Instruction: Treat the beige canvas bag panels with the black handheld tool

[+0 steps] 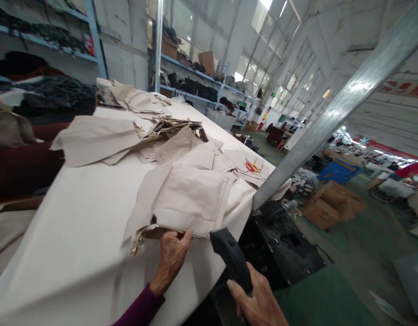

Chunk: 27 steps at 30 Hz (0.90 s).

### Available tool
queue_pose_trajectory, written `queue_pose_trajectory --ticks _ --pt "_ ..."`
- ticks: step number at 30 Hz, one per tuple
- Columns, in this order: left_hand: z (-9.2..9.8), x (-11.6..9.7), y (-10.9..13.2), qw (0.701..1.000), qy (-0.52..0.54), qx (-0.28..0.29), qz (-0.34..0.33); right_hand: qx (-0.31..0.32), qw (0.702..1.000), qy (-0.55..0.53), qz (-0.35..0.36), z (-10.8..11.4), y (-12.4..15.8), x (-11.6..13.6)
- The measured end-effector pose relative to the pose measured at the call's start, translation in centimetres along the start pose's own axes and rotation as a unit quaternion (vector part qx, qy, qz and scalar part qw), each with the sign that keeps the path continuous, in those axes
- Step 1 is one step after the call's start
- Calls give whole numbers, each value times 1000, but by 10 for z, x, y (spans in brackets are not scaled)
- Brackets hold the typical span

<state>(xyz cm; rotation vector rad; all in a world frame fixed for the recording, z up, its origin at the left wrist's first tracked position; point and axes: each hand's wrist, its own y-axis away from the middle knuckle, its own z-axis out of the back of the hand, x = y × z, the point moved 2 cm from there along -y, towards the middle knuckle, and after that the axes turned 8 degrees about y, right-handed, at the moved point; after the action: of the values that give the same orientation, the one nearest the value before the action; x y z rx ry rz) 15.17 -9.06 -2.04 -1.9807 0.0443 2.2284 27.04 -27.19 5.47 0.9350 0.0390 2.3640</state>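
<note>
Cloth: the beige piece (pixel 191 194) lies ahead of both hands, toward the right edge of the surface (pixel 93 217), well short of its far end.
Near edge: the cloth's front border runs left to right, slightly higher at the right, facing the person.
Left hand: the nearer one (pixel 175 249), at that border, thumb and fingers seemingly pinching it; its fingertips are partly hidden from me.
Right hand: lower and to the right (pixel 259 294), fingers wrapped round the black tool (pixel 231 253).
Tool: its long axis slants up and leftward, head just beside the cloth's near right corner; I can't tell if they touch.
Key relation: that slim gap between head and corner, I'd judge, with the left hand on the cloth's side.
Pile: more beige pieces (pixel 176 140) lie beyond, toward the far end.
</note>
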Motion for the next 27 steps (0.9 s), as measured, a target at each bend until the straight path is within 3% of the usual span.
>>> queue_pose_trajectory --ticks 5,10,16,20,27 --pt "-8 2 3 999 18 28 10 -26 1000 -5 -14 -1 1 -8" --pt "-10 5 6 999 35 21 15 -24 999 -19 22 -3 -18 7" --pt "-8 3 6 1000 22 20 7 -83 995 -25 43 17 -45 22" --pt "-9 6 6 1000 15 19 8 -92 995 -17 38 29 -31 19" --pt "-12 14 4 999 38 36 16 -88 996 -7 1 22 -13 -5"
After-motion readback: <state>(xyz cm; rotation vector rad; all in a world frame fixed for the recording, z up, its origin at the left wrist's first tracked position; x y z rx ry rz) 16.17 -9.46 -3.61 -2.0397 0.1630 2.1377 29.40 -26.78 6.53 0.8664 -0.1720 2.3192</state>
